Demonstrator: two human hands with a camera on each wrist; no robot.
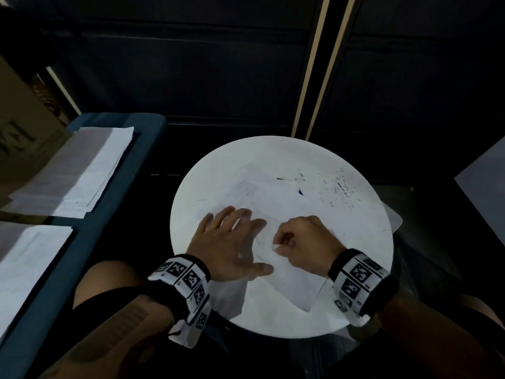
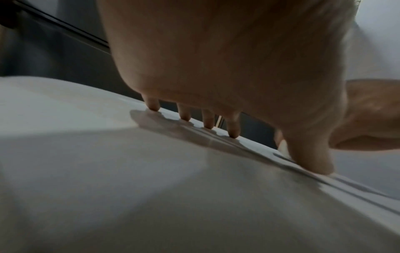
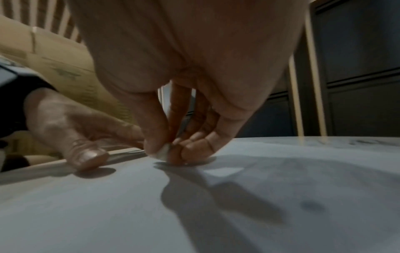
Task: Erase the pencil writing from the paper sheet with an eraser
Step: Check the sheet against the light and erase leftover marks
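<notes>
White paper lies on a round white table, near the person. Faint pencil lines show on the far part of the paper. A small white eraser is pinched in the right hand, between the thumb and the curled fingers. The eraser touches the paper near the middle of the sheet. The left hand lies flat just left of it, fingers spread and straight, and the fingertips and thumb press down on the paper. Both wrists wear bands with black and white squares.

Dark crumbs lie on the far right part of the table. A short blue mark sits near them.

To the left stands a blue bench with stacks of paper on it. A brown box is at the far left.
</notes>
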